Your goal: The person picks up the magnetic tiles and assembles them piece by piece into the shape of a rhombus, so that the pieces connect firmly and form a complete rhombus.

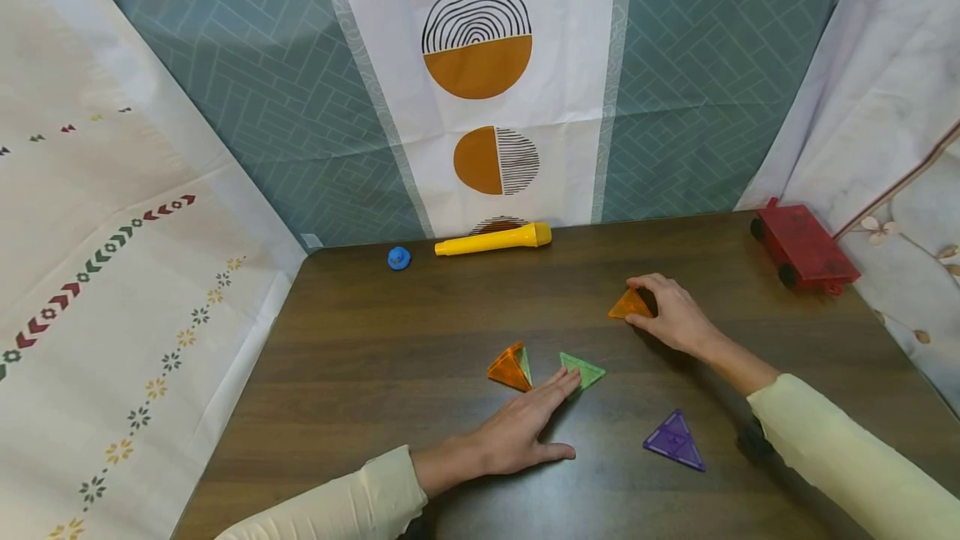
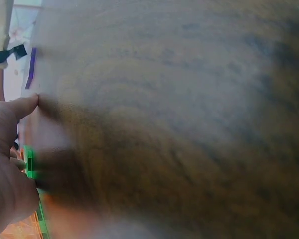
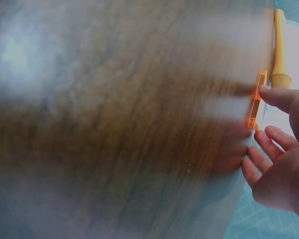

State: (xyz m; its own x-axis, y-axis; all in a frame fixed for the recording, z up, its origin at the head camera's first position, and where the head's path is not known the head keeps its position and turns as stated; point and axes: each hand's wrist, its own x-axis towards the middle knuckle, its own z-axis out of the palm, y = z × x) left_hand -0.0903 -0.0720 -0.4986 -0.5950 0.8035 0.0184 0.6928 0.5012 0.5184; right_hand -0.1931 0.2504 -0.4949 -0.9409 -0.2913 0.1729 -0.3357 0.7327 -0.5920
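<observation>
Right hand [image 1: 670, 313] pinching orange plastic triangle [image 1: 627, 305], outspread left hand [image 1: 517, 430] touching green plastic triangle [image 1: 590, 371], purple plastic triangle [image 1: 675, 442] outside right wrist view

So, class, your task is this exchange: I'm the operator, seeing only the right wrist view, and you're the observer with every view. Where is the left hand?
Observer: In the head view, the left hand has its fingertips at the green triangle.

Operator: I see the right hand with an orange tile in its grip. Is there more orange nearby?

Observer: Yes, a second orange piece sits left of the green triangle in the head view.

Operator: Is any tile apart from both hands?

Observer: Yes, the purple triangle; neither hand touches it.
</observation>
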